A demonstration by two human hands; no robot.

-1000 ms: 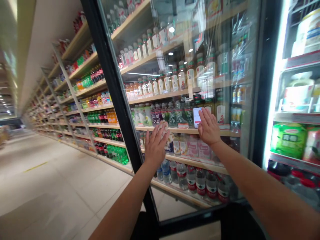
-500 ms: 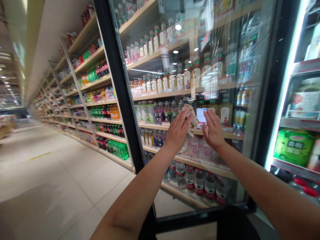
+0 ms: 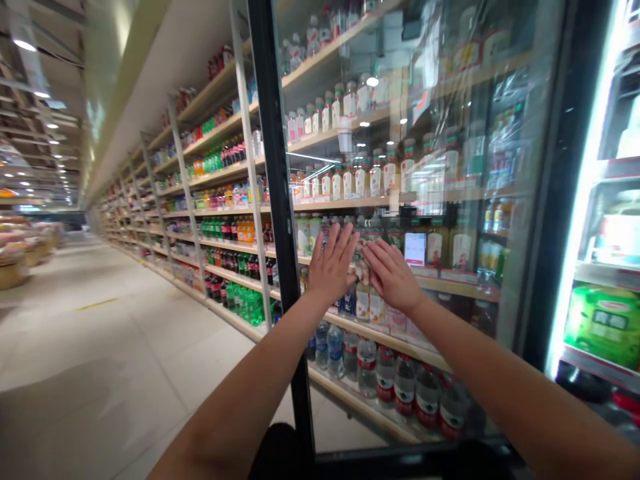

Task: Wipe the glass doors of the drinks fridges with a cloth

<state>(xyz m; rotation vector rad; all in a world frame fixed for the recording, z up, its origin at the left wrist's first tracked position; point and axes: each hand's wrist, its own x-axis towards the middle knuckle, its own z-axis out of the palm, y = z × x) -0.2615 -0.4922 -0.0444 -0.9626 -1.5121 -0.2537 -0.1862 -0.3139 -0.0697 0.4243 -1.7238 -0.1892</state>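
Observation:
Both my hands lie flat against the glass door [image 3: 465, 320] of a chiller, close together at chest height. My left hand [image 3: 333, 265] has its fingers spread and pointing up. My right hand [image 3: 394, 275] has its fingers stretched out toward the left one. A small crumpled pale cloth [image 3: 364, 273] shows in the gap between them, pressed to the glass. I cannot tell which hand pins it. The door's black frame [image 3: 281, 200] runs up just left of my left hand.
Through and beside the glass run long wooden shelves of drink bottles [image 3: 220, 233] down the aisle. Water bottles [image 3: 385, 373] stand on the lowest shelf. The lit chiller interior [image 3: 605, 320] with green packs is at the right. Tiled floor [image 3: 100, 347] lies to the left.
My hands have slid left across the glass and come together. The cloth, under my left fingers before, now sits between the two hands. My view has lifted and turned left.

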